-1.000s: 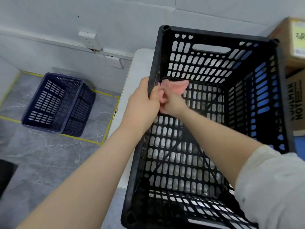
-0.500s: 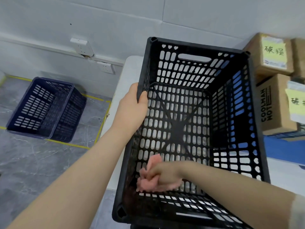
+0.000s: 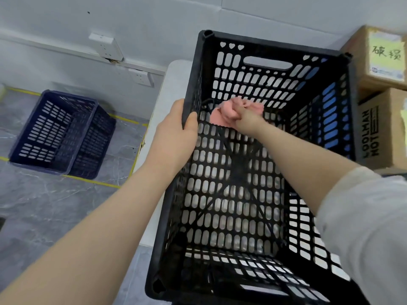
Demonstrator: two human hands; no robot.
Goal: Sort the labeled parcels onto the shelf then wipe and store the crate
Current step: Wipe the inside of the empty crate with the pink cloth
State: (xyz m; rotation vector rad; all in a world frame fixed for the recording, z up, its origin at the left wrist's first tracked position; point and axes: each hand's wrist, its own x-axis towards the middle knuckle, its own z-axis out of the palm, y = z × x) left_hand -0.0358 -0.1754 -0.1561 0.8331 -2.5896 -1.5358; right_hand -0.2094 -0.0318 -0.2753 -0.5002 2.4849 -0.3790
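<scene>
The big black plastic crate with holes (image 3: 259,84) stands on the white worktop (image 3: 174,80). The left hand (image 3: 174,137) holds the crate's left rim, its fingers (image 3: 191,120) curled round the edge. The right hand (image 3: 244,118) is inside the crate. Its fingers (image 3: 239,113) are bunched tight round a crumpled pink cloth (image 3: 222,113), near the far wall. Far left of the left fingers, a dark blue plastic crate (image 3: 61,133) lies on the grey floor (image 3: 44,205).

Left hand (image 3: 176,133) grips crate (image 3: 350,102) rim; right hand (image 3: 244,116) apparently presses cloth (image 3: 222,113) inside
</scene>
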